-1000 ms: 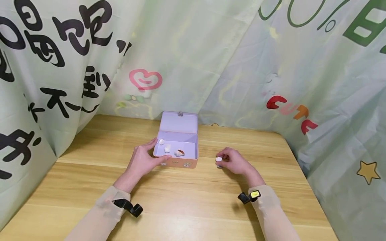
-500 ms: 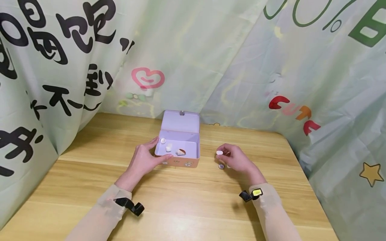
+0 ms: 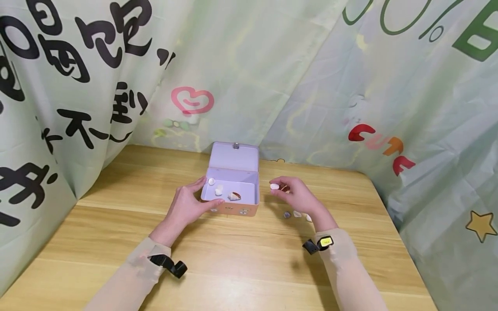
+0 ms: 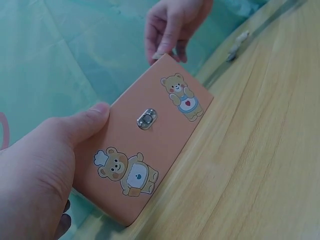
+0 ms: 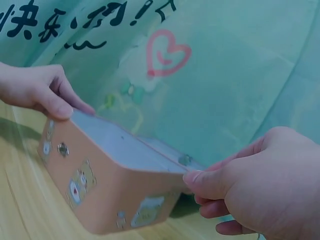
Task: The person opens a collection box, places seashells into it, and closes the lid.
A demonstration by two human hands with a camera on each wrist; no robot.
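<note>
Pale green cloth [image 3: 249, 73], creased and hanging in folds, enclosed the back and both sides, printed with black characters [image 3: 74, 123] at the left, a pink heart [image 3: 200, 110], coloured letters reading "CUTE" [image 3: 362, 131] and a yellow star [image 3: 481, 225]. Below it stretched a table [image 3: 249, 276] of light, yellowish wood grain, with a soft glare toward the front. Beige sleeves [image 3: 136, 268] crossed its near part. Toward the back of the tabletop sat a box [image 3: 232, 210], orange-pink outside with cartoon bears on the front, lilac inside, its lid [image 3: 234, 157] raised at the rear. The left hand [image 3: 185, 204] gripped the box at its near left corner, thumb against the front rim. Just to the box's right, the right hand [image 3: 301, 198] pinched a small white piece [image 3: 274, 186] clear of the wood. Inside the box lay a brown-and-white shell [image 3: 234, 196], a pale piece [image 3: 219, 190] and a round white one [image 3: 211, 181] near the left wall. On the table by the right wrist lay two whitish bits [image 3: 297, 214] and a dark stone-like one [image 3: 287, 214].
</note>
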